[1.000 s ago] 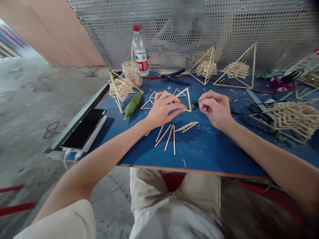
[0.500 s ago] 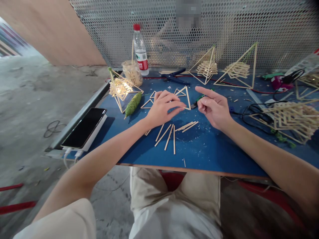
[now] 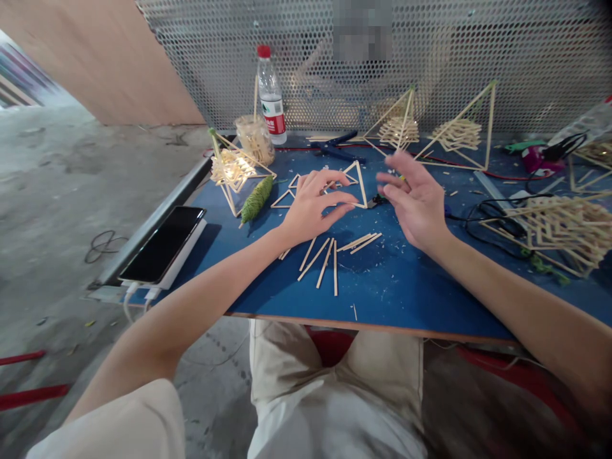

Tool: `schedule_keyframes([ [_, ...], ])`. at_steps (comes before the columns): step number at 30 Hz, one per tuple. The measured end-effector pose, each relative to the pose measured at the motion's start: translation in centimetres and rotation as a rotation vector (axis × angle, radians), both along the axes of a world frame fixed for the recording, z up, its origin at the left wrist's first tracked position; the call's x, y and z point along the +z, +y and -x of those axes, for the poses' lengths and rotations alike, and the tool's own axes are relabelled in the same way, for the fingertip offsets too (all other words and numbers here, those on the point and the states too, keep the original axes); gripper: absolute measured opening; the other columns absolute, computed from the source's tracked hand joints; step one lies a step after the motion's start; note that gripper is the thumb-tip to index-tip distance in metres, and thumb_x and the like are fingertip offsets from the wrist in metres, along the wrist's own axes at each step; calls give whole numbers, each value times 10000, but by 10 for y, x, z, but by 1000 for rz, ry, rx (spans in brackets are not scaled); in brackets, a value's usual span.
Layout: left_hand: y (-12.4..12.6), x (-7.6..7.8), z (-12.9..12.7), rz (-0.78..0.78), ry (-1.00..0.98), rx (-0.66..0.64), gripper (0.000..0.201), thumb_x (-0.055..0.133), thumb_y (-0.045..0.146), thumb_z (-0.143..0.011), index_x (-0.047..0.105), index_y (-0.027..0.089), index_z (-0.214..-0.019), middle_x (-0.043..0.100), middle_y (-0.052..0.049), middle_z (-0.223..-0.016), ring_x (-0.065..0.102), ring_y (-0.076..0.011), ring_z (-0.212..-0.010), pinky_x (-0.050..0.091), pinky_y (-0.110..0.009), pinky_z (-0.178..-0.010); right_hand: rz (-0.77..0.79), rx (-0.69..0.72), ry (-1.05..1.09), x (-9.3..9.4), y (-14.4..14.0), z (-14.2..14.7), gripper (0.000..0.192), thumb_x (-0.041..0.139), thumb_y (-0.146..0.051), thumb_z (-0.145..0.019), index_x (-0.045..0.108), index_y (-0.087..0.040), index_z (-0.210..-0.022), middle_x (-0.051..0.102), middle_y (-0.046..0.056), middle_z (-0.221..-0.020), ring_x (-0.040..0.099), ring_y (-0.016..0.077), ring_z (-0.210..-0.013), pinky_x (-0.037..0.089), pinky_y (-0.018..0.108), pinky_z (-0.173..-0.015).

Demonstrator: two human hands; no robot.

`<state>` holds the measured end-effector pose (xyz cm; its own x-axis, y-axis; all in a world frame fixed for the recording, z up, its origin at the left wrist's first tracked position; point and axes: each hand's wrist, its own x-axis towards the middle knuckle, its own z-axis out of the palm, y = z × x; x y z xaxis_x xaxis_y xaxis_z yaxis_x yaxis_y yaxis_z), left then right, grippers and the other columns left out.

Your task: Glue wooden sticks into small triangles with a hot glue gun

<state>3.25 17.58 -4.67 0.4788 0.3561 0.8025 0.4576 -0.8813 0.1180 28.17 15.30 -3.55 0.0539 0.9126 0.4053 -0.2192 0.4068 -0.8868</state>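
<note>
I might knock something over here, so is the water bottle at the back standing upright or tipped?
Upright. The bottle stands on its base by the mesh wall, red cap on top, beside the jar.

1. The left hand (image 3: 313, 205) rests on a flat stick triangle (image 3: 354, 185) on the table (image 3: 382, 293).
2. The right hand (image 3: 415, 201) hovers just right of that triangle.
3. Loose sticks (image 3: 329, 255) lie nearer the person than both hands.
4. A yarn spool (image 3: 256, 199) and phone (image 3: 162, 245) lie left of the left hand.
5. A bottle (image 3: 270, 95) and two stick pyramids (image 3: 459, 131) stand beyond the hands.
</note>
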Motion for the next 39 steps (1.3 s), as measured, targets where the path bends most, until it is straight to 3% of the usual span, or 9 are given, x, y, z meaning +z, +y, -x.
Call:
schedule_keyframes([
  [2,0,0,0,5,5,-26,162,679,354,-1104,837,316,-1113,715,-80,-1363,659,-274,-1157,495,-514,-1055,-15,-25,6,-1,2,-1,673,937,-164,-713,771,-422,-1312,613,-39,-1670,681,235,-1347,616,388,-1056],
  [4,2,-1,1,6,25,-49,165,679,348,-1103,838,317,-1134,701,-91,-1396,655,-289,-1223,521,-524,-1066,-8,-41,-68,-3,2,-2,572,912,-235,-787,786,-389,-1323,652,-5,-1635,667,252,-1387,590,414,-1118],
  [7,4,-2,1,5,83,-87,161,703,361,-1093,843,325,-1164,699,-99,-1417,661,-299,-1283,551,-539,-1081,-20,-82,-281,-2,-2,-2,271,860,-475,-916,860,-325,-1142,835,48,-1257,759,271,-1147,628,455,-1008],
  [11,4,-2,0,32,132,-150,168,729,350,-1080,845,334,-1200,683,-99,-1476,644,-303,-1376,607,-534,-1083,-31,-66,-469,2,-7,-3,309,884,-632,-887,886,-324,-898,841,43,-924,719,234,-826,601,410,-761],
  [16,2,-3,-1,40,124,-210,185,741,328,-1075,826,343,-1239,672,-90,-1517,642,-295,-1403,638,-520,-1075,39,55,-419,4,-6,-2,325,949,-616,-812,858,-306,-777,725,4,-681,541,150,-587,457,343,-566],
  [22,3,-5,-2,228,-139,-140,454,648,534,-1119,713,223,-1442,744,-164,-1388,764,-177,-990,655,-349,-903,-48,-43,-415,0,-4,-4,240,947,-569,-834,884,-340,-864,815,24,-826,687,204,-710,555,392,-661],
  [29,6,-4,-2,374,-171,-185,337,574,399,-1168,812,163,-1151,845,-61,-917,771,-134,-749,601,-254,-758,-97,-96,-536,-3,-5,-5,249,936,-546,-842,897,-302,-876,831,33,-837,647,186,-657,519,376,-608],
  [36,8,-1,0,317,-126,-182,392,545,435,-1182,822,171,-1098,844,-65,-895,796,-162,-878,593,-271,-843,-180,-99,-581,-2,-3,-8,413,918,-558,-869,881,-329,-1211,835,20,-963,656,177,-707,527,364,-616],
  [39,8,0,1,282,-96,-183,390,543,443,-1184,820,180,-1103,842,-60,-878,793,-173,-903,586,-299,-896,-259,-77,-590,-4,-1,-11,356,892,-538,-918,875,-377,-1234,826,19,-999,670,184,-733,542,379,-642],
])
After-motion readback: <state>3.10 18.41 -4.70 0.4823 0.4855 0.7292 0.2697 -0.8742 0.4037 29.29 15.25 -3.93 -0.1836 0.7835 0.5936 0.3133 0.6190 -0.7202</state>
